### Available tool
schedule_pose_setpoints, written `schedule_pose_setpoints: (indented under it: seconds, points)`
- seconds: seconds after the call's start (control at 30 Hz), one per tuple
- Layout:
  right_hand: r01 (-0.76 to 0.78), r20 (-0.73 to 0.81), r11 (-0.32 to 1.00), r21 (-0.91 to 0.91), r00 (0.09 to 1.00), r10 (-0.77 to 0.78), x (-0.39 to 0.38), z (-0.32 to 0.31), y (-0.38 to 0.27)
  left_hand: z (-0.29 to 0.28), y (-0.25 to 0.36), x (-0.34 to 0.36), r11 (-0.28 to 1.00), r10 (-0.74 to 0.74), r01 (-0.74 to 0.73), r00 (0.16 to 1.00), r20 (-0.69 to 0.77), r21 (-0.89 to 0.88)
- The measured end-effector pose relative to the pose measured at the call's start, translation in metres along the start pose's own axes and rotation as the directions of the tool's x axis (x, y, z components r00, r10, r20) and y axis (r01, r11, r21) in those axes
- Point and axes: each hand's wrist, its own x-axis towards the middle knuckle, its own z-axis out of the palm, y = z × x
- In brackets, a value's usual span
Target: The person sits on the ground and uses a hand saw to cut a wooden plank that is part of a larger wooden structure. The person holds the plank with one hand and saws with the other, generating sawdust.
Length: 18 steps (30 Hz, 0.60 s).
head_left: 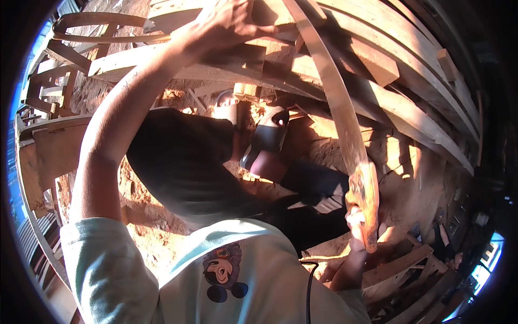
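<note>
Passage rightward along the planks [386, 35] from the left hand [229, 21] was barred by the saw [337, 102], its blade slanted across them. The space beneath was largely blocked by the legs [183, 162] in dark trousers. Room was left over the ground [410, 200] right of the saw's handle (bounded by planks above and by boards [399, 264] below).

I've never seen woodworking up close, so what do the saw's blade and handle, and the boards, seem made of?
Saw blade: metal, probably steel, judging by its thin, reflective sheet.
Handle: likely wood, perhaps varnished, from its blotchy orange-brown surface.
Boards: apparently bare wood, pale and square-edged, without visible paint.
</note>
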Motion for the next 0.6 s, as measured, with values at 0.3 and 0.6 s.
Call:
schedule_pose_setpoints:
  seconds: [0.3,0.6]
  points:
    - [-0.551,0.168,0.823,0.141,0.832,0.528,0.024,0.03,0.024,-0.005,0.003,0.0,0.932,0.307,-0.35,0.904,-0.296,-0.1]
    - [-0.354,0.076,0.8,0.484,0.928,0.364,0.063,0.002,0.024,-0.006,0.001,-0.011,0.92,0.341,-0.384,0.879,-0.334,-0.071]
